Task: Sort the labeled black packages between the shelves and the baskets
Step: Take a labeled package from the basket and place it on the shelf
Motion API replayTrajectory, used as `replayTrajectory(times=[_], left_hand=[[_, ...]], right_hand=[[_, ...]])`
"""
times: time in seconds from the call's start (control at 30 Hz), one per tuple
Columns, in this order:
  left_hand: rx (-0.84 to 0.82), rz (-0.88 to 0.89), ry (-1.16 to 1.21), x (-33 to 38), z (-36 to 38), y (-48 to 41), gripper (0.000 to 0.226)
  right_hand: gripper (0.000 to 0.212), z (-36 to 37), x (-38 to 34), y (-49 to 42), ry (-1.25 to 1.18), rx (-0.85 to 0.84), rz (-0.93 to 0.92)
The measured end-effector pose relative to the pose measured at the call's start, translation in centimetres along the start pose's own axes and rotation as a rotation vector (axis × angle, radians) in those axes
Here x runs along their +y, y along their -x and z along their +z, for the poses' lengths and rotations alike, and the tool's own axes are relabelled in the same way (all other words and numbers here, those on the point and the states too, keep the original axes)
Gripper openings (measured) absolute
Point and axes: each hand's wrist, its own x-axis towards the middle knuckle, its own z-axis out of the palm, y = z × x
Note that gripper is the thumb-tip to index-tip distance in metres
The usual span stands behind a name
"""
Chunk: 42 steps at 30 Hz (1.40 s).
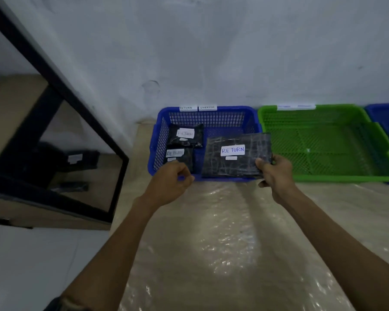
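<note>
A blue basket tagged RETURN and OVERDUE stands on the floor by the wall. Two black packages labeled RETURN lie inside it, one at the back left and one in front of it. My right hand pinches the right edge of a larger black package labeled RETURN, held over the basket's front right part. My left hand hovers at the basket's front left rim with curled fingers and holds nothing.
A green basket with white tags sits right of the blue one, and another blue basket shows at the far right. A black-framed shelf stands at left with dark packages on a low level. Shiny plastic sheeting covers the floor.
</note>
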Motion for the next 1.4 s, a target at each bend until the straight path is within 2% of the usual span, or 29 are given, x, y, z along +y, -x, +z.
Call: replayTrajectory(times=[0.17,0.27,0.4,0.53,0.63,0.77,0.93,1.0,1.07,1.2,1.27,1.4], left_hand=[[-0.032,-0.003,0.028,-2.1,1.3,-2.5,0.017],[-0.081,-0.037,0.101,-2.3,2.1,-3.0,0.023],[-0.098,-0.062,0.145,-3.2,3.0,-3.3,0.026],[-0.118,-0.084,0.176,-3.8,3.1,-4.0,0.028],[-0.120,-0.107,0.200,-4.1,3.2,-4.1,0.031],[-0.104,-0.112,0.205,-4.4,3.5,-3.9,0.031],[-0.095,-0.094,0.200,-4.6,3.5,-3.8,0.033],[-0.098,-0.094,0.198,-4.7,3.6,-3.9,0.034],[-0.093,-0.093,0.185,-4.7,3.6,-4.0,0.033],[-0.089,-0.077,0.146,-4.8,3.6,-4.0,0.032],[-0.091,-0.071,0.137,-4.8,3.6,-4.0,0.032],[-0.092,-0.053,0.117,-4.8,3.6,-4.0,0.033]], right_hand=[[0.004,2.6,-0.5,-3.2,0.085,0.001,0.065],[0.020,3.9,-0.2,-4.7,0.150,-0.030,0.121],[0.004,5.1,0.3,-5.6,0.174,-0.038,0.197],[0.017,5.4,0.7,-6.5,0.260,-0.044,0.219],[0.038,5.7,0.7,-6.5,0.525,-0.052,0.140],[0.051,6.0,0.7,-4.8,0.890,-0.088,-0.029],[0.046,7.3,0.9,-3.2,1.516,-0.089,-0.278],[0.054,7.7,0.7,-3.7,1.515,-0.167,-0.343],[0.069,8.2,0.7,-4.5,1.421,-0.321,-0.361],[0.090,9.5,0.9,-6.5,1.308,-0.536,-0.151],[0.090,10.1,1.5,-7.4,1.357,-0.548,-0.140],[0.082,10.8,2.2,-7.5,1.469,-0.473,-0.231]])
